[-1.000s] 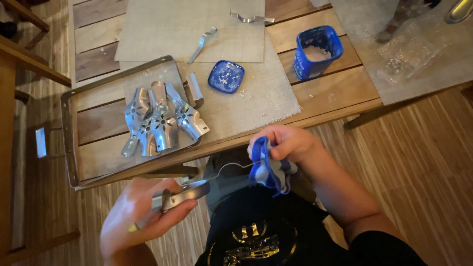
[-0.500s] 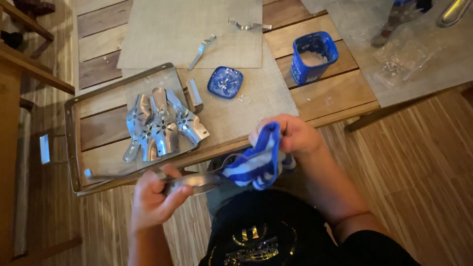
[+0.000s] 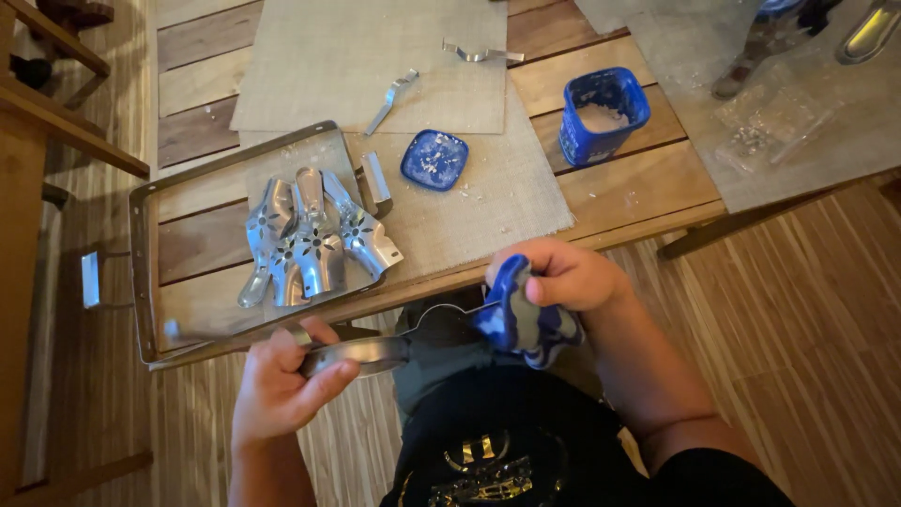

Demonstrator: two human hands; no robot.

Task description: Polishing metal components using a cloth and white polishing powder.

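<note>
My left hand (image 3: 282,385) grips a long curved metal piece (image 3: 361,352) just below the table's front edge. My right hand (image 3: 563,277) is closed on a crumpled blue cloth (image 3: 521,319), which is pressed around the other end of that metal piece. Both hands are held over my lap. Up on the table, a metal-framed tray (image 3: 143,272) holds several shiny perforated metal pieces (image 3: 314,239) lying close together.
A burlap mat (image 3: 488,188) carries a small blue lid (image 3: 435,160) with white flecks. A blue tub (image 3: 605,115) of white powder stands to the right. Two loose metal bits (image 3: 392,99) lie at the back. A wooden bench (image 3: 56,84) is at left. A plastic bag (image 3: 774,117) lies far right.
My left hand rose from low at my lap toward the table edge, still holding the metal piece. The blue cloth, spread along the metal half a second ago, is bunched near my right hand.
</note>
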